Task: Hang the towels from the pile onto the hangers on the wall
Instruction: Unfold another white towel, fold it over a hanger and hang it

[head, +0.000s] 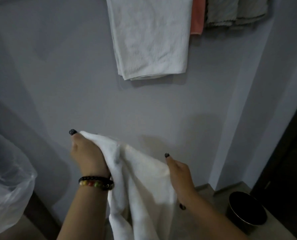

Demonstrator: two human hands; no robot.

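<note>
I hold a white towel (pixel 140 187) up in front of the grey wall, low in the view. My left hand (pixel 87 155) grips its upper left corner and my right hand (pixel 179 175) pinches its upper right edge, so the cloth hangs down between my arms. High on the wall hangs a folded white towel (pixel 151 37). To its right hang a pink towel (pixel 197 16) and a grey towel (pixel 234 11). The hangers themselves are cut off by the top of the frame.
A clear plastic bag (pixel 7 179) stands at the left edge. A round black bin (pixel 246 210) sits on the floor at the lower right, beside a dark door frame (pixel 286 161). A wall corner (pixel 231 129) juts out on the right.
</note>
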